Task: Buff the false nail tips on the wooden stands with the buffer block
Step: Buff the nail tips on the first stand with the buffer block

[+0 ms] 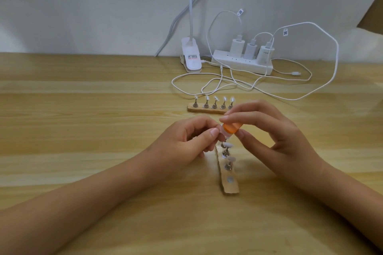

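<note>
Wood desk (83,109), QR cable tags (285,32), right hand (275,130) pinching buffer block (232,128)

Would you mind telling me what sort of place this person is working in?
Likely a home or small-studio desk used for nail craft: a wooden tabletop against a plain wall, a clip-on lamp beside a power strip with chargers, and two wooden stands of false nail tips.

Far stand (204,110) behind near stand (230,189), both on table (83,130).

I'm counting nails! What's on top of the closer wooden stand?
Two nail tips on pegs and a bare metal disc show; the left hand and buffer block hide its far end.
</note>
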Tool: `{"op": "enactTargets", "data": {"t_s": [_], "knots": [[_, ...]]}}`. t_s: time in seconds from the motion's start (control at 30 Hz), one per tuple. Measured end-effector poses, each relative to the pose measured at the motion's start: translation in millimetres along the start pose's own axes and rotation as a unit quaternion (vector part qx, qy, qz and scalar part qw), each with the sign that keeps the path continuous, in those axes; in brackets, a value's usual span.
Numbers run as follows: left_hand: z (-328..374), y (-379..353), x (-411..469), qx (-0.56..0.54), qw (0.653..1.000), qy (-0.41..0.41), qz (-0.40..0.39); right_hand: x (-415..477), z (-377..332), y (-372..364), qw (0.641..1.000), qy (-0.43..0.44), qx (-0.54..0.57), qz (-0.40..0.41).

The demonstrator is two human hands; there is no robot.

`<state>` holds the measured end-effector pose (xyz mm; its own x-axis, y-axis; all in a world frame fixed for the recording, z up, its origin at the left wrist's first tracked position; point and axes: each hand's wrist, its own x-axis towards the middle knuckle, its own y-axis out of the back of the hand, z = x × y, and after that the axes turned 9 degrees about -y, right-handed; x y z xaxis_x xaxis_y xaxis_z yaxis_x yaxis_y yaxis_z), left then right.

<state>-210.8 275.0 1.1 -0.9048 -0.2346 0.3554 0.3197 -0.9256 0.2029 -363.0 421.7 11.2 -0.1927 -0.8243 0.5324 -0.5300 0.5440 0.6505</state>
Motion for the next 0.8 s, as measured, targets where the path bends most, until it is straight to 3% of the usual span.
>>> {"op": "enactTargets", "data": {"t_s": [0.5, 0.8], "knots": [[0.4, -0.5, 0.4, -0.018, 1.0, -0.003, 0.021, -0.9, 0.4, -1.9, 0.999, 0.003, -0.031, 0.025], [-2.1, -0.9, -0.1, -0.013, 1.0, 0.0, 0.021, 0.4, 5.8, 1.4, 0.998, -0.044, 0.01, 0.033]]}}
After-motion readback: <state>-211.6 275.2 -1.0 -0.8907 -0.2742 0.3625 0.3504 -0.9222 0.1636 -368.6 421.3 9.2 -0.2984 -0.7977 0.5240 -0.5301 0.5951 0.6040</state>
